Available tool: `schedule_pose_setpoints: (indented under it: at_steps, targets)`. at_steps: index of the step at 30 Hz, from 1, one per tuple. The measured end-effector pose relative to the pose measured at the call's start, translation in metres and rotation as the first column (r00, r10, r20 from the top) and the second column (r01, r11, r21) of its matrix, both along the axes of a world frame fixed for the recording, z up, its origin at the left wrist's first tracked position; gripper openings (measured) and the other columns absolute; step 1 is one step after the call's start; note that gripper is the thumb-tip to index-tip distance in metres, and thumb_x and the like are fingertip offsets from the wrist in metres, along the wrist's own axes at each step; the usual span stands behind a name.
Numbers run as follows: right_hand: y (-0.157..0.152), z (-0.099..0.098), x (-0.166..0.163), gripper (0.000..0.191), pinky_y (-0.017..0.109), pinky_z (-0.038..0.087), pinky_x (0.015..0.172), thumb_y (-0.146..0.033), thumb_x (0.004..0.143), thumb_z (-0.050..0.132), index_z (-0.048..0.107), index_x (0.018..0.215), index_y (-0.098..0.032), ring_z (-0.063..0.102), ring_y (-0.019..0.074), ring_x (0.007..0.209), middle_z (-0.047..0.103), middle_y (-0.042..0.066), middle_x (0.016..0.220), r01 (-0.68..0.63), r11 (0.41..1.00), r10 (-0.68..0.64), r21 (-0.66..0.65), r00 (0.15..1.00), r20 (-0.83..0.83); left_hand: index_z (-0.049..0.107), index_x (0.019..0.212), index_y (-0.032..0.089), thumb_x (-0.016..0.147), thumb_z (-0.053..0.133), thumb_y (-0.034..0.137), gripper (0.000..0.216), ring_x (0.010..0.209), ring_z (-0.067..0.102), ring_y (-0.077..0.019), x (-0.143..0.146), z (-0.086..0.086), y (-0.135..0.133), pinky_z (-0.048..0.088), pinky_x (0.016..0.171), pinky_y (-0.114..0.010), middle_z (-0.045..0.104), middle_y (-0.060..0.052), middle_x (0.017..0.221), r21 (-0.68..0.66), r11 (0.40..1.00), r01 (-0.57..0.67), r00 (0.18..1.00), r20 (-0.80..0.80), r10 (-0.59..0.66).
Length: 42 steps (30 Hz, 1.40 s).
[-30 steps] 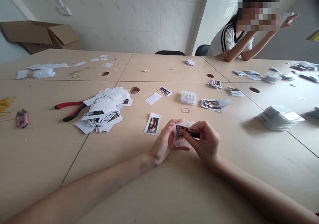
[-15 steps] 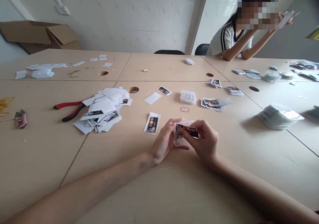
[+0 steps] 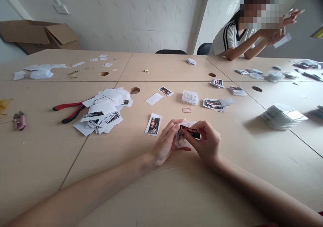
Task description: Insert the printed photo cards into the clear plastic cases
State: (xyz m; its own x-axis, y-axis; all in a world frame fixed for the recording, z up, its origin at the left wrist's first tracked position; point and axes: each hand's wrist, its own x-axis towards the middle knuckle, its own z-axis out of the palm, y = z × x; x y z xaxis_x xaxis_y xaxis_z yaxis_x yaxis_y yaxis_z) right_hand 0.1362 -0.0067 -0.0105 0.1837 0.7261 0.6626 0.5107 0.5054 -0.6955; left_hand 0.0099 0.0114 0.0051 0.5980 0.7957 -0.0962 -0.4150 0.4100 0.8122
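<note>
My left hand (image 3: 165, 143) and my right hand (image 3: 207, 141) meet just above the table's near middle, both closed on one small clear packet (image 3: 182, 140). A dark printed card (image 3: 191, 132) sits at the packet's top, pinched by my right fingers. Another printed card (image 3: 153, 124) lies flat on the table just left of my left hand. A small red clip (image 3: 186, 110) lies a little beyond my hands.
A heap of white and printed cards (image 3: 103, 111) lies to the left beside red-handled pliers (image 3: 68, 111). A clear plastic box (image 3: 190, 97) and card stacks (image 3: 214, 104) lie beyond. Stacked packets (image 3: 282, 116) lie at right. A seated person (image 3: 234, 38) works at the far right corner.
My hands have stayed in place, with only slight finger shifts on the packet and card. The person at the far right has lowered a white slip.
</note>
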Motion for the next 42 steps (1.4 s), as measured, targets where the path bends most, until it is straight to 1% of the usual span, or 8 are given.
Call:
schedule_pose_setpoints:
  at_steps: [11, 15, 22, 28, 35, 42]
  targets:
    - [-0.0004, -0.0001, -0.0003, 0.020, 0.019, 0.038, 0.047, -0.015, 0.066, 0.061, 0.042, 0.064, -0.019, 0.043, 0.0065, 0.050, 0.045, -0.006, 0.056, 0.001, 1.000, -0.001, -0.011, 1.000, 0.018, 0.044, 0.106, 0.027, 0.083, 0.038, 0.031, 0.024, 0.090, 0.051, -0.0153, -0.0008, -0.0019, 0.0004, 0.050, 0.066, -0.030, 0.052, -0.003, 0.099, 0.014, 1.000, 0.024, 0.999, -0.022, -0.024]
    - [-0.0003, -0.0007, -0.0005, 0.019, 0.019, 0.038, 0.047, -0.016, 0.066, 0.061, 0.042, 0.063, -0.019, 0.043, 0.0064, 0.050, 0.045, -0.006, 0.056, 0.000, 1.000, 0.000, -0.014, 1.000, 0.021, 0.044, 0.106, 0.026, 0.082, 0.040, 0.032, 0.025, 0.091, 0.052, -0.0168, -0.0004, -0.0021, 0.0005, 0.051, 0.064, -0.030, 0.052, -0.004, 0.101, 0.010, 1.000, 0.018, 1.000, -0.011, -0.018]
    - [0.0001, -0.0014, -0.0001, 0.019, 0.019, 0.038, 0.046, -0.019, 0.067, 0.060, 0.041, 0.063, -0.019, 0.042, 0.0069, 0.049, 0.045, -0.005, 0.055, 0.013, 1.000, -0.012, -0.021, 0.999, 0.031, 0.045, 0.105, 0.027, 0.080, 0.044, 0.033, 0.026, 0.090, 0.054, -0.0166, -0.0011, -0.0011, 0.0009, 0.051, 0.064, -0.029, 0.054, -0.003, 0.103, -0.015, 1.000, 0.021, 1.000, -0.009, -0.021]
    - [0.0001, -0.0004, 0.0001, 0.019, 0.019, 0.037, 0.046, -0.018, 0.067, 0.060, 0.042, 0.062, -0.019, 0.042, 0.0065, 0.049, 0.044, -0.006, 0.055, 0.014, 1.000, -0.013, -0.013, 1.000, 0.028, 0.045, 0.106, 0.027, 0.081, 0.042, 0.032, 0.026, 0.090, 0.054, -0.0166, -0.0010, -0.0009, 0.0002, 0.051, 0.064, -0.030, 0.054, -0.003, 0.103, -0.008, 1.000, 0.014, 1.000, -0.011, -0.014]
    - [0.0002, -0.0025, 0.0023, 0.015, 0.021, 0.040, 0.048, -0.018, 0.069, 0.057, 0.043, 0.065, -0.019, 0.047, 0.0085, 0.052, 0.047, -0.004, 0.056, -0.014, 0.999, 0.015, -0.040, 1.000, 0.020, 0.045, 0.106, 0.028, 0.080, 0.042, 0.032, 0.026, 0.089, 0.053, -0.0164, -0.0018, -0.0008, 0.0001, 0.050, 0.065, -0.031, 0.054, -0.003, 0.103, -0.009, 1.000, 0.021, 0.999, -0.029, -0.021]
    - [0.0005, -0.0046, 0.0029, 0.015, 0.021, 0.040, 0.048, -0.017, 0.069, 0.056, 0.042, 0.065, -0.020, 0.046, 0.0084, 0.052, 0.047, -0.004, 0.057, -0.042, 0.998, 0.042, -0.046, 0.999, 0.003, 0.044, 0.106, 0.028, 0.081, 0.042, 0.031, 0.026, 0.093, 0.053, -0.0180, -0.0020, 0.0003, 0.0002, 0.050, 0.066, -0.031, 0.053, -0.003, 0.107, -0.018, 0.999, 0.032, 0.999, -0.028, -0.033]
